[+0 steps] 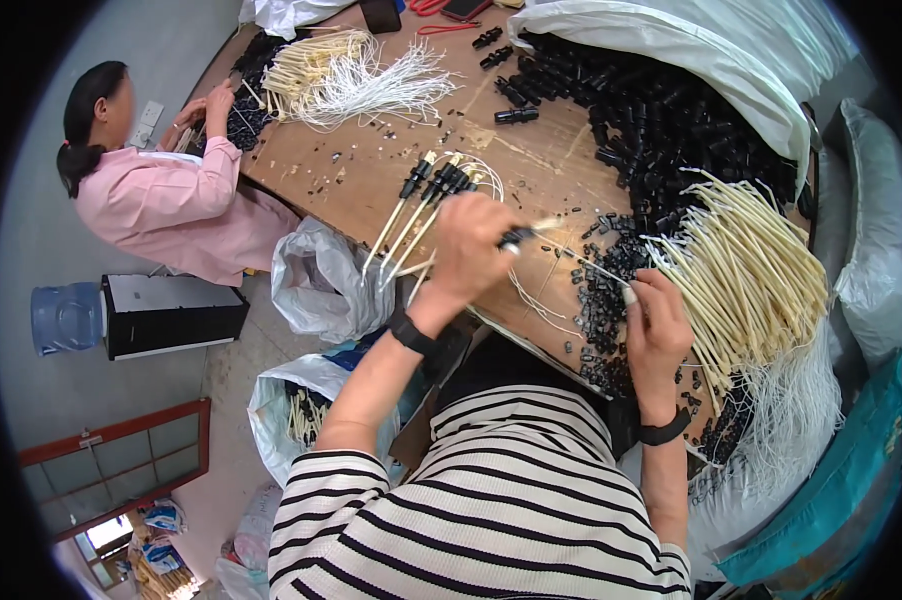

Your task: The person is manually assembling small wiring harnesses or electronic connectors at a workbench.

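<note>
My left hand (471,245), slightly smeared by motion, is closed around a black plastic connector (516,238) above the table's front part. A thin white cord (596,268) stretches from near this connector to my right hand (659,330), whose thumb and fingers pinch its end. Just beyond my left hand lie several assembled black connectors (439,180) with cream tubes and looped white cords. Small black plastic pieces (596,320) are scattered beside my right hand. Close to its right side rests a big bundle of cream tubes (751,275) with white cord tails.
A heap of black connectors (661,120) spills from a white sack (671,30) at the back right. Another bundle of tubes and cords (371,75) lies at the far left, where a person in pink (166,200) works. White sacks (331,280) stand below the left table edge.
</note>
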The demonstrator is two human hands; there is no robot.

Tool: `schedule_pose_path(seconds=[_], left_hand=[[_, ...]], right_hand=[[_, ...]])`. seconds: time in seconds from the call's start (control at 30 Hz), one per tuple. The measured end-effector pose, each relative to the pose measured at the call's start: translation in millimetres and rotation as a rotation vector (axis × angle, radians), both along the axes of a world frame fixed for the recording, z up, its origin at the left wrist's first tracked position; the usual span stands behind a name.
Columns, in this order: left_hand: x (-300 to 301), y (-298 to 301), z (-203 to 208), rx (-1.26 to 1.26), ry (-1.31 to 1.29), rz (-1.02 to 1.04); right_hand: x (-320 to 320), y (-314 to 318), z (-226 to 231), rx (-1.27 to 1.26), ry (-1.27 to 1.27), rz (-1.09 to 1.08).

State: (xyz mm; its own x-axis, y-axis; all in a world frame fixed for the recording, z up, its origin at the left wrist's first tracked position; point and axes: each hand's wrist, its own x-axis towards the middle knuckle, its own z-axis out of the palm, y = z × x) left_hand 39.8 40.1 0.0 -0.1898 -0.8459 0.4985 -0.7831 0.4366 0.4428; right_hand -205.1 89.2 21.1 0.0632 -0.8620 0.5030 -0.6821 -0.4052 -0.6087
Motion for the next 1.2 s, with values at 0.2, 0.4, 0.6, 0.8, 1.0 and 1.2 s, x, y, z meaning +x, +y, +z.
schedule_pose_path(seconds=[0.2, 0.4, 0.6, 0.8, 1.0, 1.2], left_hand=[[18, -9, -18, -0.037, -0.241, 0.390], [-67, -33, -29, 0.198, 0.163, -0.239], [-121, -100, -38, 0.167, 0.094, -0.230], [-108, -75, -47, 0.351, 0.014, -0.353], [-71, -52, -39, 0.220, 0.182, -0.264], [-103, -53, -28, 0.135, 0.108, -0.422]], right_hand=[[12, 16, -12, 0.194, 0.239, 0.512], [-37, 22, -30, 0.471, 0.054, 0.216], [-52, 38, -25, 0.496, 0.080, 0.149], [-62, 47, -34, 0.513, -0.022, 0.098], [-100, 37, -31, 0.364, 0.045, -0.177], [-120, 42, -26, 0.410, 0.388, -0.324]])
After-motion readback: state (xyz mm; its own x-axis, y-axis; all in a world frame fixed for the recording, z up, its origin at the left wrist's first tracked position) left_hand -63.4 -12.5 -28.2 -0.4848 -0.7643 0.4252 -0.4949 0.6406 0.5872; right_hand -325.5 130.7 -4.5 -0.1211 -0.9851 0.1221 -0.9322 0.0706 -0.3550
